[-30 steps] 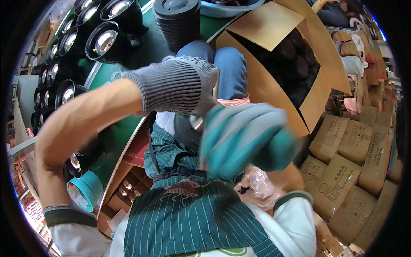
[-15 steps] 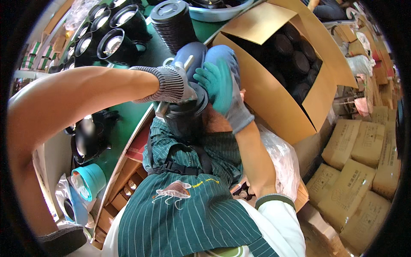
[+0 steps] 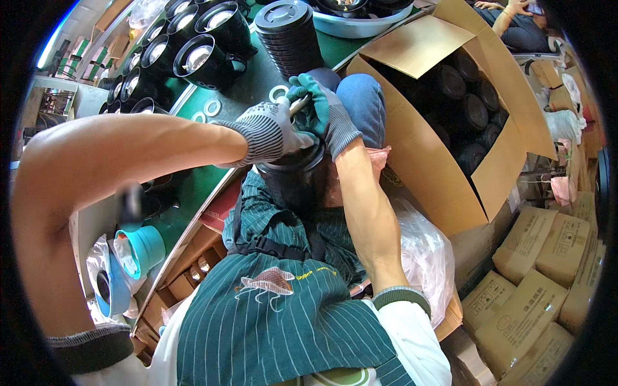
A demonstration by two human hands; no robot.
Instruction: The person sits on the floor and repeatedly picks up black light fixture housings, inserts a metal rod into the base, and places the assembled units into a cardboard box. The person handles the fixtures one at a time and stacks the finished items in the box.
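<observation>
Glossy black round-walled vessel [image 3: 293,183], large and seemingly hard, sits over the lap on the dark green pinstriped apron [image 3: 290,315], just short of the blue denim knee [image 3: 362,106]; its mouth faces up toward the hands, though whether it stands quite level cannot be told. The left hand [image 3: 267,128], in a pale grey knitted glove with a dark ribbed cuff, lies over the vessel's rim, and its fingers are too hidden to tell whether they are apart or clamped. The right hand [image 3: 322,112], in a grey glove with a teal-coated palm, has its fingers bent together, seemingly clamped on a short silvery metal bar [image 3: 297,105] above the rim. The likeliest trouble is a slip: should the coated fingers lose the smooth metal, the bar could scrape the glossy rim or knock the left hand, which is just beside it. Soft cloth looks a poor base too, so uneven pressure from above could roll the vessel sideways off the lap. A wide swing of the left forearm could also disturb the flat white rings [image 3: 212,107] on the green tabletop [image 3: 241,80], or catch the nearest black cup with a silvery inside [image 3: 198,59].
</observation>
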